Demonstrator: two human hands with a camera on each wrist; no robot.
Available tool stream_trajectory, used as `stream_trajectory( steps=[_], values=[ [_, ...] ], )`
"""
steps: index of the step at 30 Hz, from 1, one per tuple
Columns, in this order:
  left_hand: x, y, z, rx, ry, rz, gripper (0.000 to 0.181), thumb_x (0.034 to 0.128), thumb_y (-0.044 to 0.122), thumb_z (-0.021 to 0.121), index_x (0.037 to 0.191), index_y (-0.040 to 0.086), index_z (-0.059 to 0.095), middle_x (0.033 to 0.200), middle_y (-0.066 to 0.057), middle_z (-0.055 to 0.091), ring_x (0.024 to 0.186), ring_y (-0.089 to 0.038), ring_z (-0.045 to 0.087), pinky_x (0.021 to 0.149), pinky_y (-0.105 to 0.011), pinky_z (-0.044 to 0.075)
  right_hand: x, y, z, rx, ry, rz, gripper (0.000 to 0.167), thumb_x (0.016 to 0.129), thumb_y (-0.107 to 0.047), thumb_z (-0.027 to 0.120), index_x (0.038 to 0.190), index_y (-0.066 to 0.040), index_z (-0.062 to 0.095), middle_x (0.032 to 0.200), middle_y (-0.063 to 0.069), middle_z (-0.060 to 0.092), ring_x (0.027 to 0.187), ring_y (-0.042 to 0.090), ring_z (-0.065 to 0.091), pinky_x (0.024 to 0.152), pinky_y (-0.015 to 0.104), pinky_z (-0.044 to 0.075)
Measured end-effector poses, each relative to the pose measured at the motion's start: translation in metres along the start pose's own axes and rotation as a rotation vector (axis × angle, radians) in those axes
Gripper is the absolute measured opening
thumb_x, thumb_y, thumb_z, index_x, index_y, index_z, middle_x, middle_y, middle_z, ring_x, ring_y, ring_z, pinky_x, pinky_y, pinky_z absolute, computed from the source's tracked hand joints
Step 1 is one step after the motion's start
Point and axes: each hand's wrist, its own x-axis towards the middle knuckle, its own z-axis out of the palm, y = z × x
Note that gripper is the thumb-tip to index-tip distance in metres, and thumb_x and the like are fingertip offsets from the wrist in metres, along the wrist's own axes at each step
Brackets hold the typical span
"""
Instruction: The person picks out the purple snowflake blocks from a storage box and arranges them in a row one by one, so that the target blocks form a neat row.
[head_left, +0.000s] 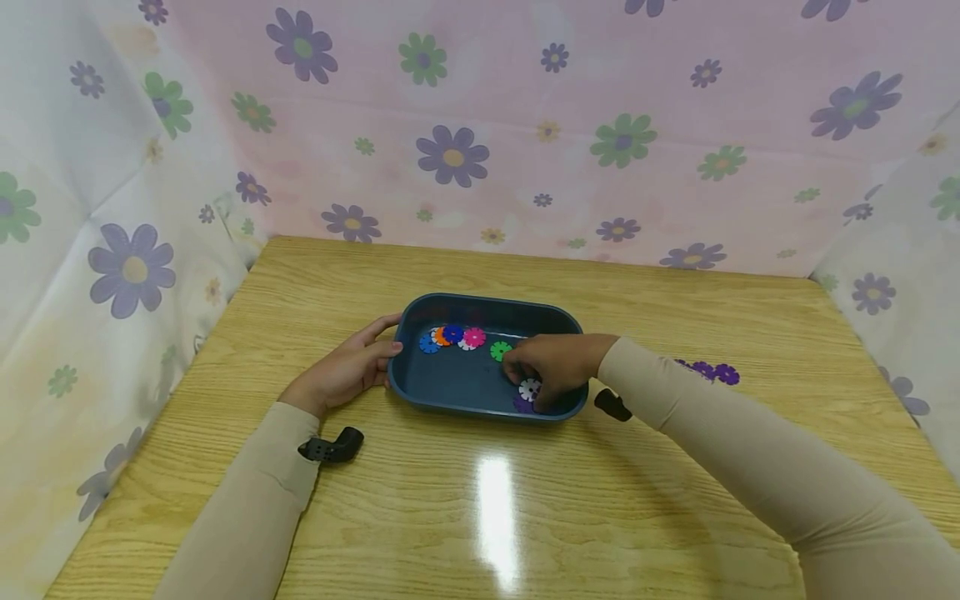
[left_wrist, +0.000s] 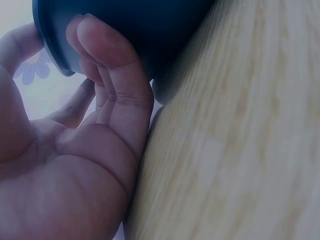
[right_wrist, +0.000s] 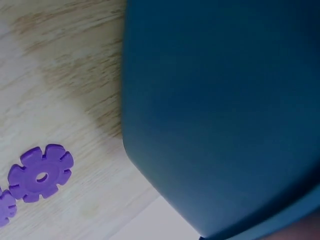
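Left hand [head_left: 347, 367] grips the tub [head_left: 442, 382]; can't tell if the right hand [head_left: 558, 365] is pinching the white disc [head_left: 528, 388] inside its right end. Disc's probably light, stiff, slickish, so grab the notched edge.

Flower-printed cloth [head_left: 517, 100] behind and beside a wood-grain table [head_left: 405, 508], white glare [head_left: 497, 517] on its top.

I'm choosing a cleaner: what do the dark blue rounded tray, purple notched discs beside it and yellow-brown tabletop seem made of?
Dark blue rounded tray: probably satin plastic, from its soft sheen.
Purple notched discs: likely moulded plastic, fairly matte, with even colour and clean slots.
Yellow-brown tabletop: wood or wood-look laminate; grain shows, and a bright reflection suggests gloss.
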Motion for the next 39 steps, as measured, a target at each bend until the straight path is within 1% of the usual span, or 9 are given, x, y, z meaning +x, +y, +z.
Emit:
stream_trajectory(
  steps=[6,11,17,23,29,32,35,39],
  values=[
    [-0.001,-0.001,-0.001,0.001,-0.002,0.004,0.061,0.1074,0.024,0.046,0.16,0.017,0.016,0.1,-0.004,0.072,0.082,-0.013,0.07,0.07,-0.028,0.053,0.005,0.003,0.002,0.013,0.021,-0.014,0.028,0.082,-0.024,0.084,0.092,-0.017,0.059,0.087,-0.003,0.058,0.078,0.011,0.052,0.069,0.027,0.046],
    [-0.001,-0.002,-0.002,0.002,-0.005,0.009,0.061,0.1074,0.024,0.046,0.16,0.016,0.016,0.101,-0.003,0.072,0.082,-0.012,0.07,0.07,-0.028,0.053,0.007,0.004,0.004,0.031,0.03,-0.016,0.025,0.085,-0.028,0.081,0.089,-0.018,0.059,0.083,-0.006,0.057,0.074,0.009,0.053,0.067,0.026,0.045],
    [-0.001,-0.001,-0.001,0.0,0.007,0.005,0.059,0.1075,0.024,0.046,0.159,0.019,0.019,0.102,-0.004,0.072,0.082,-0.012,0.069,0.07,-0.027,0.053,0.007,0.004,0.003,0.079,0.029,-0.054,0.018,0.09,-0.026,0.077,0.087,-0.017,0.061,0.081,-0.006,0.055,0.071,0.007,0.051,0.065,0.025,0.043],
    [-0.001,0.0,-0.002,0.005,0.003,0.006,0.058,0.1079,0.024,0.045,0.159,0.019,0.018,0.1,-0.003,0.072,0.081,-0.012,0.069,0.07,-0.027,0.053,0.008,0.005,0.002,0.121,0.042,-0.072,0.012,0.093,-0.026,0.073,0.085,-0.021,0.065,0.078,-0.008,0.057,0.069,0.006,0.052,0.064,0.024,0.043],
    [-0.001,0.001,-0.001,0.005,0.003,0.007,0.059,0.1075,0.024,0.046,0.159,0.018,0.018,0.1,-0.003,0.073,0.082,-0.013,0.069,0.07,-0.027,0.053,0.008,0.007,0.001,0.151,0.111,-0.088,0.013,0.097,-0.027,0.067,0.088,-0.022,0.074,0.08,-0.011,0.066,0.07,0.004,0.055,0.067,0.022,0.047],
    [-0.001,0.002,-0.001,0.009,0.007,0.006,0.059,0.1074,0.024,0.046,0.159,0.018,0.019,0.1,-0.002,0.073,0.081,-0.012,0.069,0.07,-0.027,0.053,0.006,0.008,0.0,0.185,0.155,-0.096,0.014,0.098,-0.027,0.066,0.094,-0.02,0.078,0.087,-0.011,0.071,0.076,0.002,0.06,0.074,0.022,0.052],
    [0.0,0.001,0.0,0.012,0.007,0.005,0.059,0.1075,0.023,0.046,0.159,0.018,0.018,0.1,-0.002,0.072,0.081,-0.012,0.069,0.07,-0.027,0.052,0.005,0.01,0.001,0.225,0.203,-0.11,0.015,0.097,-0.026,0.067,0.099,-0.019,0.08,0.096,-0.009,0.075,0.086,0.003,0.066,0.08,0.023,0.055],
    [0.0,0.0,0.0,0.007,0.005,0.002,0.06,0.1072,0.023,0.046,0.16,0.017,0.017,0.1,-0.001,0.072,0.081,-0.012,0.069,0.07,-0.028,0.052,0.0,0.012,0.002,0.265,0.289,-0.116,0.016,0.097,-0.028,0.067,0.101,-0.019,0.08,0.099,-0.009,0.074,0.091,0.008,0.065,0.081,0.027,0.055]
  ],
)
